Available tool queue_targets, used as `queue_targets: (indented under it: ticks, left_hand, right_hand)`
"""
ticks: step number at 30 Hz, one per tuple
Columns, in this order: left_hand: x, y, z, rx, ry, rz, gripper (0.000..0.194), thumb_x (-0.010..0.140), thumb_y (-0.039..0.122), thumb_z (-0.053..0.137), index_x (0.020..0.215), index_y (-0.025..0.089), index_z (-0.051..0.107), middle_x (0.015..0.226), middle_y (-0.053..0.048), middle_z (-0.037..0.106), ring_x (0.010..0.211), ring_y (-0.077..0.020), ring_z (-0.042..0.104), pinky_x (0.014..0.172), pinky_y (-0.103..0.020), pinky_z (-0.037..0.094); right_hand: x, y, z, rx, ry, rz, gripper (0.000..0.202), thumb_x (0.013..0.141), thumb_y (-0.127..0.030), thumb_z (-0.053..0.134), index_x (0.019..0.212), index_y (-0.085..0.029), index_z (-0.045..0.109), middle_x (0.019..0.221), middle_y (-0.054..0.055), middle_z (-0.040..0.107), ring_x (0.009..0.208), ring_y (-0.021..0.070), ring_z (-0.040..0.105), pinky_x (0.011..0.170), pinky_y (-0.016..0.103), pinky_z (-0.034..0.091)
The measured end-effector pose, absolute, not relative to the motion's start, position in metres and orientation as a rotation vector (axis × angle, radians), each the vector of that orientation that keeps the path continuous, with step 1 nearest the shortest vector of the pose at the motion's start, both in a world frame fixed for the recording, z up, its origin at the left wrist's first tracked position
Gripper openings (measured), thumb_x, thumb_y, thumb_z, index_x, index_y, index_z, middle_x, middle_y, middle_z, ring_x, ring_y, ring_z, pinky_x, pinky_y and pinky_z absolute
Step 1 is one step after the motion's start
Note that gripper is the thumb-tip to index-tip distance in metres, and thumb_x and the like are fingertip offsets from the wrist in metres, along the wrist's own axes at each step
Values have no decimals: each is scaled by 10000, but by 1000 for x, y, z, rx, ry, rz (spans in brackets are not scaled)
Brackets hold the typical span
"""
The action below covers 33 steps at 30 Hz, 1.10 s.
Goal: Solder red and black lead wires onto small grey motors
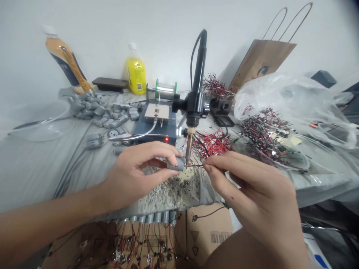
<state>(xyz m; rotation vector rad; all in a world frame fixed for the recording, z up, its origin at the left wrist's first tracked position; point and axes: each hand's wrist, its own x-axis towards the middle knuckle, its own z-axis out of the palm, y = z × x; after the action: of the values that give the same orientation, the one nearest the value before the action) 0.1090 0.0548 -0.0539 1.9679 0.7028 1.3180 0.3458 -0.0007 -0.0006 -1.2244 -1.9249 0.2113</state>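
Between the thumb and fingers of my left hand (140, 168) is a small grey cylindrical motor (176, 164), its end turned to the right. My right hand (246, 190) pinches a thin dark wire (196, 165) whose end reaches the motor's end. Right there points the tip of a soldering iron (190, 147), held upright in a black stand clamp (195, 102). Whether tip, wire and motor touch is too small to tell. Behind my left hand sits a soldering feeder (157, 116) with a lit red light and a spool of solder wire (166, 89).
Loose motors (112, 116) are heaped at the left. Red wires (213, 144) lie behind the iron, and more wires (263, 130) sit by a plastic bag (280, 91). Wired motors (157, 217) line the cardboard box (210, 228) below the table edge. Bottles (136, 74) stand against the wall.
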Motion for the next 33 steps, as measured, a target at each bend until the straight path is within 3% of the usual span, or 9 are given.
queue_targets:
  ticks: [33]
  left_hand:
    - [109,57,-56,2027,665,1347,204,901,90,822,1008,246,746,1102,-24,781,1031,-185,760,819,-248,719]
  right_hand:
    - [346,0,0,-1212,-1939,235,158,1001,-123,651,912,-215,744,771,-76,657,660,27,561,633,142,433]
